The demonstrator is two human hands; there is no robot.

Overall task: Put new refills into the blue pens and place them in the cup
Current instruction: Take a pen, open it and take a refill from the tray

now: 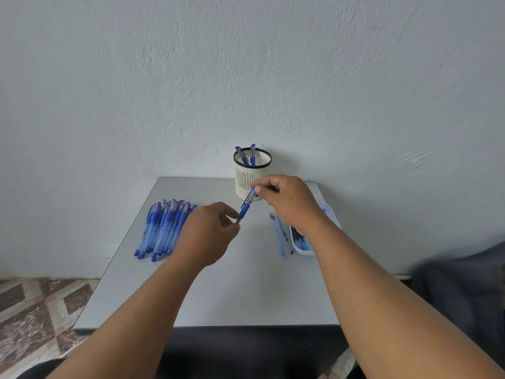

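Above the middle of the grey table (246, 283) I hold one blue pen (246, 207) slanted between both hands. My right hand (287, 203) pinches its upper end in front of the cup. My left hand (210, 233) pinches its lower tip. The cream slotted cup (250, 173) with a black rim stands at the table's back edge and holds two blue pens (247, 155). A row of several blue pens (161, 231) lies on the left. Loose refills (278, 236) lie to the right of centre.
A white tray (300, 248) with more refills sits at the table's right edge, partly hidden by my right forearm. A pale wall rises right behind the table. Patterned floor tiles (35, 310) show at the lower left, and dark fabric (464, 296) at the right.
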